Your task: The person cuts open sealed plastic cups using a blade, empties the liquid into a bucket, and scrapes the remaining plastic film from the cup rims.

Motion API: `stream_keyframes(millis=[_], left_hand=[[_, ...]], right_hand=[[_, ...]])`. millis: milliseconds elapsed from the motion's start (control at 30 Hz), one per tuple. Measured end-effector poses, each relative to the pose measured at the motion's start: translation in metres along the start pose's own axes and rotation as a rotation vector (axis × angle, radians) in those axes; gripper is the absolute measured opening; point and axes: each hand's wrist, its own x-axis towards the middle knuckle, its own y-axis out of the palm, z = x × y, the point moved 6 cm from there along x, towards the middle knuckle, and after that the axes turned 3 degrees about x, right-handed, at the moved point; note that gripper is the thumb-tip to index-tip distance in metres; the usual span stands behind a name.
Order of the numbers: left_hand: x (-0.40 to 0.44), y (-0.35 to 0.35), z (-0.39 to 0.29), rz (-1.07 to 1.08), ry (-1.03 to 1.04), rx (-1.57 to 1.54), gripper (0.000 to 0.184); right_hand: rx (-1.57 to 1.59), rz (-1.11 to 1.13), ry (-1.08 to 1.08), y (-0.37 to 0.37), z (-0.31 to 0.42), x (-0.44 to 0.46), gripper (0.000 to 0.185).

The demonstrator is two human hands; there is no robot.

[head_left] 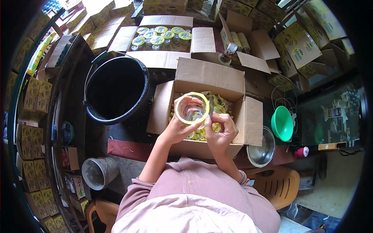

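My left hand (175, 127) is wrapped round a clear plastic jar (195, 115) with a yellow band at its rim. The jar's open end faces up toward me. Against its right edge, my right hand (220, 130) is closed, with thumb and forefinger pinched at the yellow band. A narrow greyish piece shows just above those fingers; what it is I cannot make out. Both hands are over an open cardboard box (210, 72), which holds a heap of yellow printed strips (220, 104).
Left of the box stands a large black bucket (145, 83). Behind is a carton of yellow-lidded jars (157, 40), with an upright glass jar (228, 53) to its right. A steel bowl (261, 149) and green bowl (282, 123) are at right; a grey bucket (97, 173) is lower left.
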Motion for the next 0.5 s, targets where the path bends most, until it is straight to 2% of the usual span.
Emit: stream_keyframes(millis=[400, 500], left_hand=[[0.0, 0.0, 0.001, 0.082, 0.023, 0.209, 0.069], [0.0, 0.001, -0.006, 0.13, 0.045, 0.316, 0.07]], right_hand=[[-0.04, -0.002, -0.093, -0.005, 0.002, 0.002, 0.017], [-0.025, 0.015, -0.033, -0.006, -0.004, 0.003, 0.016]])
